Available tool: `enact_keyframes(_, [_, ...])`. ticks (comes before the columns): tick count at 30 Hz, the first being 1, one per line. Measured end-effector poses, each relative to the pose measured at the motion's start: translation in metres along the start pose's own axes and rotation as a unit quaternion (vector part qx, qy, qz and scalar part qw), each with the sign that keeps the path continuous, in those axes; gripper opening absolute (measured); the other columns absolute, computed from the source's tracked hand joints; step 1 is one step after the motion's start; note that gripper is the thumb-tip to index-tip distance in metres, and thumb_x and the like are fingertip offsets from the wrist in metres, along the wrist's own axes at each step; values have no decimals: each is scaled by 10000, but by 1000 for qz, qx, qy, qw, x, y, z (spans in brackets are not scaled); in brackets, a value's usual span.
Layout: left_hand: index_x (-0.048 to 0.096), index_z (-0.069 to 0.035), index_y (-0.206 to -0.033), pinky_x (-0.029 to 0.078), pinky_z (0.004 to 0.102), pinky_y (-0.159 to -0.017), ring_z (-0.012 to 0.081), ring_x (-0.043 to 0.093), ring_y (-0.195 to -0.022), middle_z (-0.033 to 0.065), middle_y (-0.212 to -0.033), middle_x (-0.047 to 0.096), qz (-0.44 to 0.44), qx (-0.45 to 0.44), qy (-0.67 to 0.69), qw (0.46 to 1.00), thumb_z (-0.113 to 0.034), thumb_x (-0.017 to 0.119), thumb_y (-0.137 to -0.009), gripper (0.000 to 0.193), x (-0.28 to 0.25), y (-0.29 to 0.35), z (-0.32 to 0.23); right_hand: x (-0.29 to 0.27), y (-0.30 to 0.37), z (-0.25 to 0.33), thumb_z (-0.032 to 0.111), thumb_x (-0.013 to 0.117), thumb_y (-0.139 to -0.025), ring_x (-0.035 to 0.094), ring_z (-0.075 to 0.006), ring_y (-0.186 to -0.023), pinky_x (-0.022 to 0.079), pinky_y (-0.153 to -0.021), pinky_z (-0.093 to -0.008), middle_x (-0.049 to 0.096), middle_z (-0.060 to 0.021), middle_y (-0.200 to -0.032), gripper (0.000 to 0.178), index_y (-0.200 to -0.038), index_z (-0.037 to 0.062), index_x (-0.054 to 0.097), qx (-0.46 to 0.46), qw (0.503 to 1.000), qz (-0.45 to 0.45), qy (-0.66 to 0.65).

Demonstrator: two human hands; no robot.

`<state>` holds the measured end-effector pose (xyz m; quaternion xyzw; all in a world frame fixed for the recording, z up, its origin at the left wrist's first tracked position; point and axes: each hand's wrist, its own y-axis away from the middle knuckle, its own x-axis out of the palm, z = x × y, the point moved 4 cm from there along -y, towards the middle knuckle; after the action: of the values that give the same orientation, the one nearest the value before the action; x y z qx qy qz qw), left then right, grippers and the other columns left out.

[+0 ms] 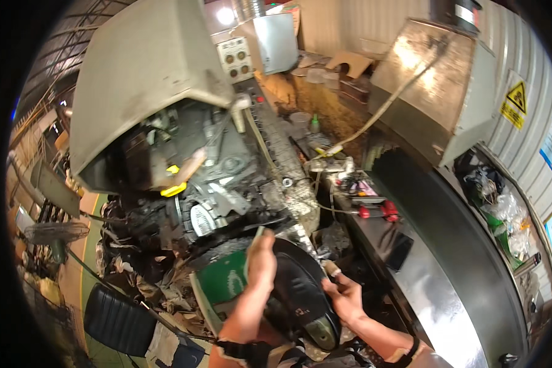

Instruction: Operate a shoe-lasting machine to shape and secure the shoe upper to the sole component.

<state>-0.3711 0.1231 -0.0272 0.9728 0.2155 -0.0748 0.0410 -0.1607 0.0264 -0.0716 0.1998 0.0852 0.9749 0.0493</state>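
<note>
Currently the right hand (346,299) clamps the black piece (295,281) by the edge facing a gap (371,289), left hand (262,265) opposite, grip unclear

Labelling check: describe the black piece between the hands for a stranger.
Start at the big pale hood; below and right are the left hand and right hand. Between them is the long, rounded black piece. Its colour separates it from the green panel on its left.
</note>
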Motion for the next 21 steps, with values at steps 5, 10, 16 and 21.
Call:
enact_keyframes(5, [683, -2, -1015, 522, 292, -785, 139, 644, -825, 44, -923, 675, -68, 6, 240, 968, -350, 605, -1013, 356, -145, -29, -11, 139, -45, -33, 219, 736, -962, 628, -107, -845, 514, -754, -271, 731, -72, -998, 388, -1217, -59, 643, 111, 989, 71, -62])
enact_keyframes(10, [698, -85, -1122, 529, 299, -764, 176, 677, -847, 37, -1002, 729, -15, -167, 489, 856, -364, 592, -1008, 319, -167, -5, 12, 231, -67, -40, 113, 652, -995, 673, -126, -838, 575, -736, -296, 701, -66, -1047, 316, -1294, 26, 602, 151, 978, 59, -133])
enact_keyframes(16, [710, -65, -1089, 475, 254, -562, 118, 647, -723, 26, -966, 731, -80, -232, 428, 870, -380, 644, -998, 335, -182, -44, 56, 259, -107, -79, 62, 668, -978, 667, -185, -947, 572, -838, -332, 683, -118, -1146, 524, -1460, 4, 474, 151, 972, 53, -173])
enact_keyframes(21, [723, -30, -1077, 493, 267, -637, 140, 672, -769, 45, -990, 743, -101, -242, 454, 852, -333, 647, -1002, 322, -171, -68, 65, 264, -128, -91, 59, 659, -982, 646, -194, -1039, 550, -902, -346, 652, -122, -1215, 540, -1476, 13, 446, 170, 972, 30, -161])
